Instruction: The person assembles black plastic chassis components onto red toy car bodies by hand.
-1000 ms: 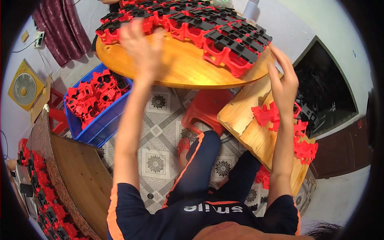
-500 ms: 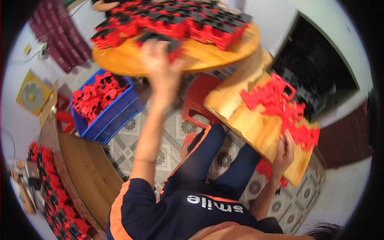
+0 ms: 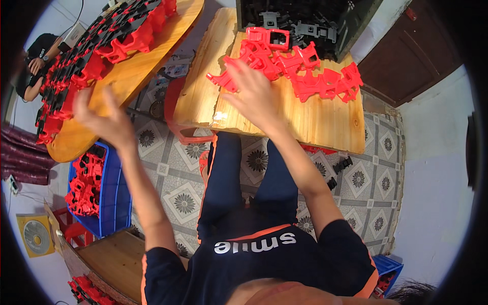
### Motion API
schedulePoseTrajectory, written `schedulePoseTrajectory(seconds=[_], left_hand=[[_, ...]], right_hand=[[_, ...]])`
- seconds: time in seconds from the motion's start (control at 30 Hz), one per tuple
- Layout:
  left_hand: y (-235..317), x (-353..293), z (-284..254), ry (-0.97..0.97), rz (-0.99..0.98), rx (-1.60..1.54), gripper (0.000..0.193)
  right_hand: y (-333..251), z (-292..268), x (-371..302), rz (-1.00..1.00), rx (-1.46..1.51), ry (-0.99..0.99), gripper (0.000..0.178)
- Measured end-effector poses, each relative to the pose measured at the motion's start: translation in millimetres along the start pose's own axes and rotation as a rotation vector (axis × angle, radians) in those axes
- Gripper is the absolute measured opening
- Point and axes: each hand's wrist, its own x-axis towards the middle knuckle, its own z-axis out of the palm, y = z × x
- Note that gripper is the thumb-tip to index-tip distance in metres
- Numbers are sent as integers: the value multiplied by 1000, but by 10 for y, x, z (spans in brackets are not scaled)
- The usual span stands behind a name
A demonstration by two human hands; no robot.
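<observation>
Red plastic frames (image 3: 310, 81) lie in a loose heap on the wooden board table (image 3: 315, 119) in front of me. Over the left end of that heap is my right hand (image 3: 256, 99), open, its fingers stretched out against or just above a red frame; exact contact I cannot make out. My left hand (image 3: 109, 122), slightly blurred, is raised by the edge of the round-ended wooden table (image 3: 76, 140). Its fingers are spread and hold nothing. Beyond them stand rows of red-and-black plastic assemblies (image 3: 101, 48), packed close together.
A dark open box (image 3: 345, 30) with black and grey parts stands behind the red heap. At the left sits a blue crate (image 3: 114, 188) full of red parts. A red stool (image 3: 175, 109) is between the tables. Another person (image 3: 38, 61) is at the far left.
The view has swung right. My left hand has let go of a red-and-black assembly at the round-ended table and drawn back. My right hand has moved to the left end of the red heap.
</observation>
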Motion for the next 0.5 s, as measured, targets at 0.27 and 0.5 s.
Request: schedulePoseTrajectory(seconds=[0.27, 0.5], left_hand=[[727, -1405, 350, -359, -1663, -1250, 61], [887, -1565, 495, -470, -1977, -2048, 76]], right_hand=[[258, 461, 402, -262, -46, -246, 53], [722, -197, 809, 42, 1047, -445, 43]])
